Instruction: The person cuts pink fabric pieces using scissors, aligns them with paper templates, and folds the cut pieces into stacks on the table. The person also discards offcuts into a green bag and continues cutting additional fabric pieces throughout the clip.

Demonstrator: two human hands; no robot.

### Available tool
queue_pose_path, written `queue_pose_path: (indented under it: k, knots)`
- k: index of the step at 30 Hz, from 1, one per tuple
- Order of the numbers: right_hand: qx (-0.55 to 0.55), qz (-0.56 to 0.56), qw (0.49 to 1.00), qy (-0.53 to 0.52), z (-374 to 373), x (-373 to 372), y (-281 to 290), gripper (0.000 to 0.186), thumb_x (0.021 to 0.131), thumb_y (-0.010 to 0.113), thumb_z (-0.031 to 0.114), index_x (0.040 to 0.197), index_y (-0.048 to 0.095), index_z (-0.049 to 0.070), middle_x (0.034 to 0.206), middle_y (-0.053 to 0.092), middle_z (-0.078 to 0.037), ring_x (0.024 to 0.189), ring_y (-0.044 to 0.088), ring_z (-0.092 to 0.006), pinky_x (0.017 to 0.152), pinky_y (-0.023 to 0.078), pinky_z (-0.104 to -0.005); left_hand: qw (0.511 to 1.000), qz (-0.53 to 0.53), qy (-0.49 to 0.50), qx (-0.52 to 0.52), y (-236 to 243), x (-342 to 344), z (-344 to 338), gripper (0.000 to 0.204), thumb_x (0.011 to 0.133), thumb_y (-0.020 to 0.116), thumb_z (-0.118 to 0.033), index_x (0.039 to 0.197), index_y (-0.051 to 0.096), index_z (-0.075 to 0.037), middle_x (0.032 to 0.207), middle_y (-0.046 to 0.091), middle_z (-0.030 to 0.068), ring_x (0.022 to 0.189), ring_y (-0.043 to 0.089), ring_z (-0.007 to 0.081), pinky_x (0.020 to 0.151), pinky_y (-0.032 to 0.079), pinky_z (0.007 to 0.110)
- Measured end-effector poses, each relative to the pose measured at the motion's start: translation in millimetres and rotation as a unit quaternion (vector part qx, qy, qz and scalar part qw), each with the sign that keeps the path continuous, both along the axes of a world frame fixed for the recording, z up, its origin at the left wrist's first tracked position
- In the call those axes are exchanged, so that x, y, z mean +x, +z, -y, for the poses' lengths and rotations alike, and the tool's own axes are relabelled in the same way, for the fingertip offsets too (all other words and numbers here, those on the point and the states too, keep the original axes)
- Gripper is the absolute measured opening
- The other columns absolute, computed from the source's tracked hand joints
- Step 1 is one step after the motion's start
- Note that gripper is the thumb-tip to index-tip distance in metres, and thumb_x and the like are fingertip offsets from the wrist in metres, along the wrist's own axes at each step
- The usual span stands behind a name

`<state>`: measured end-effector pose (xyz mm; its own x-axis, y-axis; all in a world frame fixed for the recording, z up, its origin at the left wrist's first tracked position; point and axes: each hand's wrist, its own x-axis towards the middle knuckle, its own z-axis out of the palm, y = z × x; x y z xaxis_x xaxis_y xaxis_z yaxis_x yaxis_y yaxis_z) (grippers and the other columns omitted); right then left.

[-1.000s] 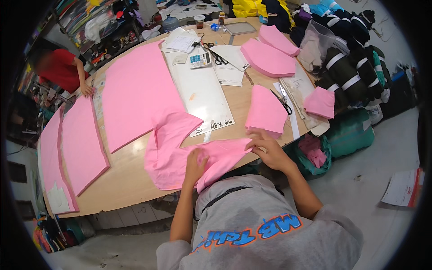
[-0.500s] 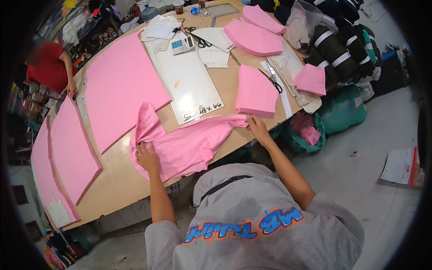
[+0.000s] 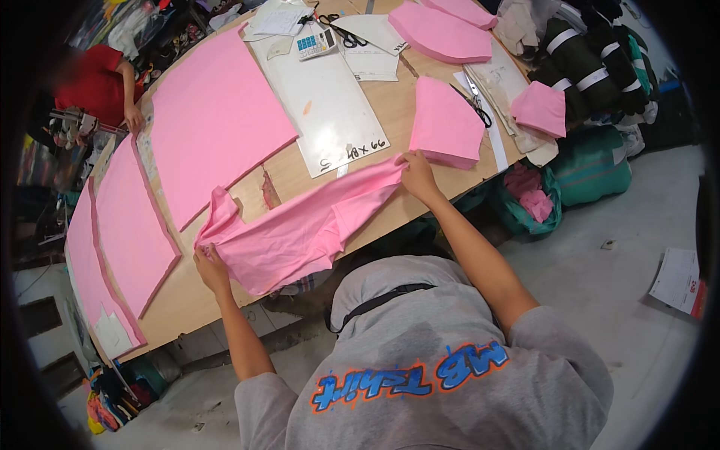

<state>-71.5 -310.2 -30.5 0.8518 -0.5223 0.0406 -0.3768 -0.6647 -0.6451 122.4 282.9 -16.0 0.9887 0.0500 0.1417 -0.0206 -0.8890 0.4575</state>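
A loose piece of pink fabric (image 3: 292,232) is stretched along the near edge of the table, its lower side drooping over that edge in folds. My left hand (image 3: 212,268) grips its left end with the fingers closed. At the opposite end, my right hand (image 3: 418,177) pinches the upper right corner. Just beyond my right hand stands a thick stack of cut pink pieces (image 3: 448,124). A white pattern board (image 3: 330,120) lies behind the fabric. The large pink cut stack (image 3: 225,120) lies beyond my left hand.
Two narrower pink stacks (image 3: 135,225) lie at the left of the wooden table (image 3: 184,311). Scissors (image 3: 480,109), a calculator (image 3: 316,45) and papers lie farther back. A person in red (image 3: 94,86) stands at the far left. A green bag (image 3: 531,206) of scraps sits below the right edge.
My left hand has moved left and pulled the fabric's left end out, so the piece is stretched wider. The view has shifted slightly, and my right hand still holds its corner.
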Motion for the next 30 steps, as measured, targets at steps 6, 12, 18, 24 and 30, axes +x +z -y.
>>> queue_pose_path:
  k: [6, 12, 18, 24, 30]
  knots:
    - [-0.105, 0.106, 0.966, 0.209, -67, 18, -10, 0.050, 0.093, 0.069, 0.002, 0.143, 0.069, 0.003, 0.140, 0.063, -0.025, 0.127, 0.062, -0.0460, 0.110, 0.053, -0.0537, 0.982, 0.142, -0.100, 0.075, -59, -17, 54, 0.046, 0.110, 0.066, -0.019, 0.152, 0.062, -0.001, 0.151, 0.065, 0.0278, 0.140, 0.060, 0.0463, 0.126, 0.041, 0.055]
    - [-0.024, -0.096, 0.964, 0.248, -75, -11, -16, 0.035, 0.092, 0.071, 0.002, 0.126, 0.070, 0.005, 0.130, 0.062, -0.021, 0.117, 0.063, -0.0432, 0.101, 0.054, -0.0520, 0.947, -0.006, -0.316, -0.062, -44, -160, 232, 0.036, 0.107, 0.073, -0.028, 0.134, 0.074, -0.005, 0.129, 0.072, 0.0184, 0.124, 0.065, 0.0386, 0.107, 0.049, 0.052]
    - [-0.024, -0.027, 0.974, 0.224, -31, -80, -15, 0.016, 0.088, 0.068, -0.003, 0.103, 0.069, 0.003, 0.120, 0.062, -0.023, 0.112, 0.063, -0.0460, 0.095, 0.053, -0.0532, 0.927, -0.113, -0.352, -0.068, -31, -195, 253, 0.034, 0.104, 0.077, -0.029, 0.130, 0.076, -0.007, 0.123, 0.071, 0.0164, 0.120, 0.064, 0.0368, 0.105, 0.048, 0.051]
    - [-0.036, -0.042, 0.995, 0.085, -3, -127, -19, 0.010, 0.090, 0.066, -0.005, 0.098, 0.068, 0.001, 0.122, 0.062, -0.023, 0.115, 0.064, -0.0460, 0.097, 0.053, -0.0527, 0.908, -0.050, -0.397, -0.120, -56, -199, 267, 0.041, 0.107, 0.073, -0.028, 0.142, 0.071, -0.008, 0.145, 0.066, 0.0179, 0.138, 0.057, 0.0396, 0.119, 0.042, 0.055]
    - [-0.018, 0.017, 0.987, 0.158, -29, -83, -23, 0.032, 0.098, 0.065, 0.000, 0.130, 0.070, 0.000, 0.146, 0.060, -0.023, 0.136, 0.059, -0.0448, 0.117, 0.049, -0.0525, 0.947, 0.016, -0.309, 0.087, -89, -167, 287, 0.064, 0.117, 0.054, -0.042, 0.176, 0.043, -0.018, 0.184, 0.034, 0.0140, 0.171, 0.027, 0.0397, 0.137, 0.016, 0.063]
